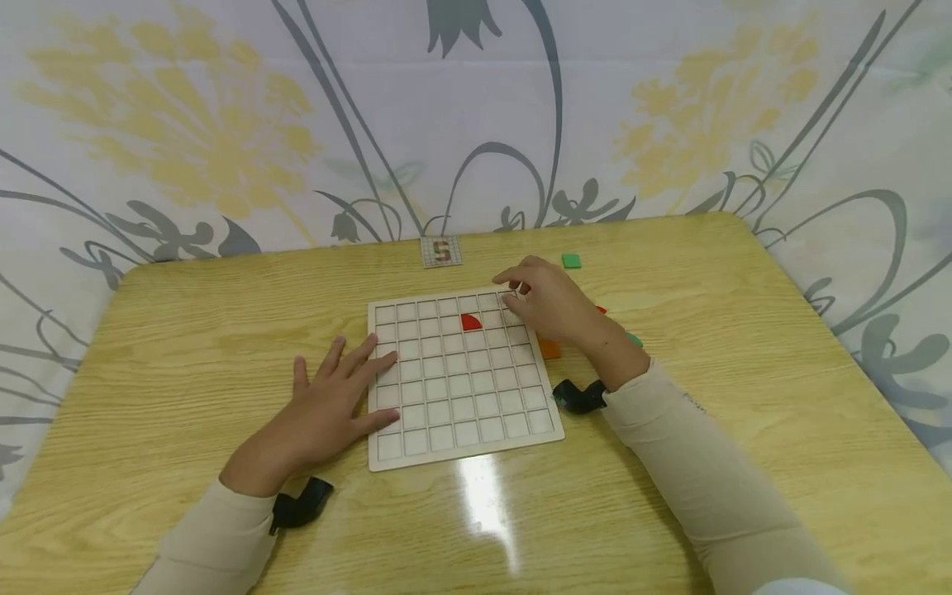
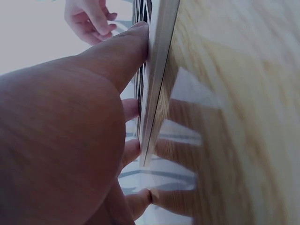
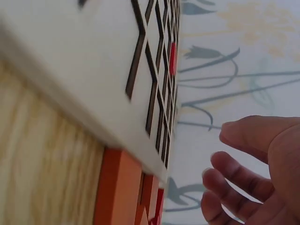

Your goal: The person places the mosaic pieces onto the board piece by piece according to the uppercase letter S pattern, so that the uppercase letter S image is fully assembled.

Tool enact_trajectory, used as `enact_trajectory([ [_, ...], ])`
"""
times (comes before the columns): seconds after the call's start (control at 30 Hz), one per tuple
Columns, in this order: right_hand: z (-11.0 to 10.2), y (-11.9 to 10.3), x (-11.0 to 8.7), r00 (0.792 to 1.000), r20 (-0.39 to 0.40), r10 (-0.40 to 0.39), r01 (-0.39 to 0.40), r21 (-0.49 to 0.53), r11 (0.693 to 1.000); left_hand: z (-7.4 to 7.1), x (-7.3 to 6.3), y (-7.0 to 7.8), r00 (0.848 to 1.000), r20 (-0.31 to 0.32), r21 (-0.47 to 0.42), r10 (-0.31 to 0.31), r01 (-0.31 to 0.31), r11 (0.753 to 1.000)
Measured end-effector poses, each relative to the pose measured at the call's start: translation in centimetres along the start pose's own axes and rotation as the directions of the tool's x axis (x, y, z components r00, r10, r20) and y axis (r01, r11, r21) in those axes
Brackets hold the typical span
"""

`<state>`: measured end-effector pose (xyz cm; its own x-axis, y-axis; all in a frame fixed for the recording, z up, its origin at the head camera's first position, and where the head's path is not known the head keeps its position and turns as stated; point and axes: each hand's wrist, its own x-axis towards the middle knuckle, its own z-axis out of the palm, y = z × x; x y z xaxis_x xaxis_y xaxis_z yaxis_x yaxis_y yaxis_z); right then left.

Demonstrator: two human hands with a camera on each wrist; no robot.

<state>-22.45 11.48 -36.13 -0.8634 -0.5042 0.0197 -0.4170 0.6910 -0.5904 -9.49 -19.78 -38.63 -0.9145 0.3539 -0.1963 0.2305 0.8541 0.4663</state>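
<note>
A pale wooden grid board (image 1: pixel 455 385) lies on the table, with one red quarter-circle piece (image 1: pixel 470 322) in a cell of its upper part. My left hand (image 1: pixel 320 417) rests at the board's left edge, fingers spread; in the left wrist view the thumb (image 2: pixel 126 49) touches the rim. Over the board's far right corner hovers my right hand (image 1: pixel 554 304), its fingers loosely bent and apart from the thumb. Nothing shows between them in the right wrist view. Orange pieces (image 1: pixel 549 348) lie against the board's right edge, partly hidden below the right hand.
A small card (image 1: pixel 441 251) with a coloured figure on a grid lies behind the board. To its right is a green square piece (image 1: pixel 571 261). Another green piece (image 1: pixel 634 340) and a red piece (image 1: pixel 601 310) peek out beyond the right wrist. A patterned cloth (image 1: pixel 476 116) hangs behind the table.
</note>
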Motion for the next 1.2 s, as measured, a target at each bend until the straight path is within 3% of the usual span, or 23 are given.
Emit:
enact_trajectory([
  [0.33,-2.3,2.4,0.1,0.991,-0.123,0.054,-0.057,-0.021,0.998,0.0,0.3,0.0,1.000,-0.003,0.001,0.004,-0.004,1.000],
  [0.67,-4.1,5.1,0.3,0.974,-0.190,0.125,-0.139,-0.065,0.988,-0.1,0.3,0.3,1.000,-0.005,0.008,0.017,-0.017,1.000],
  [0.83,-3.9,6.2,0.5,0.977,-0.136,0.162,-0.170,-0.052,0.984,-0.2,0.2,0.3,1.000,-0.005,0.013,0.004,-0.004,1.000],
  [1.0,-3.5,7.5,0.3,0.976,-0.013,0.219,-0.219,-0.047,0.975,-0.1,0.0,0.3,1.000,0.001,0.023,0.003,-0.003,1.000],
  [1.2,-3.4,7.8,0.5,0.973,0.097,0.208,-0.196,-0.119,0.973,-0.1,-0.1,0.2,1.000,-0.008,0.030,0.001,-0.001,1.000],
])
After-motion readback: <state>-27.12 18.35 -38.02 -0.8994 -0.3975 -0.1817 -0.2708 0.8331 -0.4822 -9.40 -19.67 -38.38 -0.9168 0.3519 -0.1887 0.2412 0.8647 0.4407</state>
